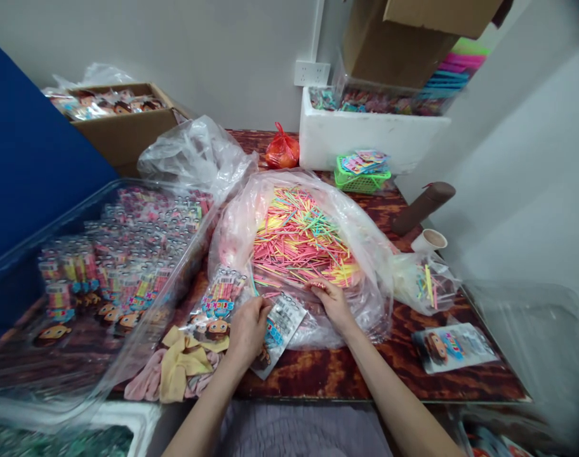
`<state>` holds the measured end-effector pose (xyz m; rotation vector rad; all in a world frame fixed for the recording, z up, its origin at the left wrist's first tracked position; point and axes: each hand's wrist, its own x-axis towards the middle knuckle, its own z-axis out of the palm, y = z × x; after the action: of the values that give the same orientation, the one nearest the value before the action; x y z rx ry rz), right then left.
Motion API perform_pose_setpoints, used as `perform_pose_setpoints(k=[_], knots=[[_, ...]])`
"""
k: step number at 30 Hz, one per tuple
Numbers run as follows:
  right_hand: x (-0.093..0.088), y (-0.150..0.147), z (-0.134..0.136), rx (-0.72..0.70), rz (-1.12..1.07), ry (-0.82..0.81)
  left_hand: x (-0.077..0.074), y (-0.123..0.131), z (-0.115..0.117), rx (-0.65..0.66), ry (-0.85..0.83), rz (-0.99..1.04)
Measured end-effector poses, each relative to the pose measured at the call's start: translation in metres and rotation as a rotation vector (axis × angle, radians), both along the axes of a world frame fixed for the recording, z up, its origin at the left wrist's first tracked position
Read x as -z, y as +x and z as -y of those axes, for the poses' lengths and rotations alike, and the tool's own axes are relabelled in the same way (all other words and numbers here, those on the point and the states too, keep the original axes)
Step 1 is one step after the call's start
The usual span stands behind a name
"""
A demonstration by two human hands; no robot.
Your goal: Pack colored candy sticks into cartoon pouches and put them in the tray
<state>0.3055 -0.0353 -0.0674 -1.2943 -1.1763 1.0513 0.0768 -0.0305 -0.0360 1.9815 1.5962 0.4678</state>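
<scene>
My left hand is closed around a printed plastic packet held over the near edge of the wooden table. My right hand reaches into an open clear plastic bag and pinches a few coloured sticks from the pile of pink, yellow and green ones. A filled packet of sticks lies just left of my left hand, next to pink and yellow cloths.
A large clear bag of filled packets lies at the left. Far side: a cardboard box, a white foam box, a green basket, a red bag. At the right lie a brown roll, a tape core, a small bag of sticks and an empty packet.
</scene>
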Motion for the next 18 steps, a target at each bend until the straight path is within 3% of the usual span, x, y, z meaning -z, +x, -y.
perform_pose_setpoints(k=[7,9,14,16,18], knots=[[0.002,0.0,-0.001,0.023,-0.016,-0.013,-0.007,-0.007,0.006,-0.059,0.068,0.011],[0.0,0.0,-0.001,0.026,-0.019,-0.015,-0.014,-0.006,0.006,-0.142,0.058,0.169],[-0.005,-0.002,0.001,0.018,-0.019,-0.022,-0.024,0.005,-0.001,-0.451,-0.178,0.874],[-0.005,-0.002,0.001,0.02,-0.011,-0.014,-0.024,0.009,-0.004,-0.471,-0.247,1.03],[-0.004,-0.002,0.001,0.02,-0.005,-0.014,-0.024,0.011,-0.006,-0.434,-0.237,1.029]])
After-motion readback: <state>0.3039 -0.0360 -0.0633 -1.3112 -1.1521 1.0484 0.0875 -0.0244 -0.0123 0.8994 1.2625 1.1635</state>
